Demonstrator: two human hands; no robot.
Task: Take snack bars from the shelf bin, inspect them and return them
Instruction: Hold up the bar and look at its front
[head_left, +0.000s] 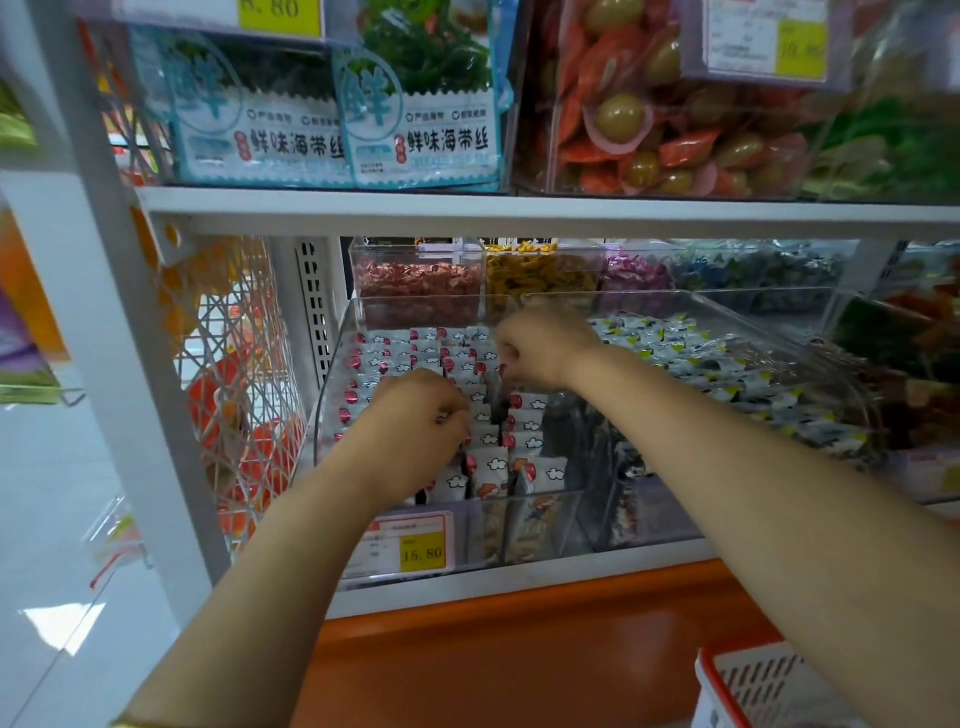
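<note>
The snack bars (527, 441) are small white packs with little clouds and red dots. They stand up in tight rows, filling the left part of a see-through plastic bin (569, 519) on the shelf (467, 587).

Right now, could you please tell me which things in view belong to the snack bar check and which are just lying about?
Job in hand: snack bars; their clear bin; left hand and right hand, fingers curled among the bars.

Lying about: neighbouring packets; seaweed packs; sweets bins behind; red-rimmed basket.
</note>
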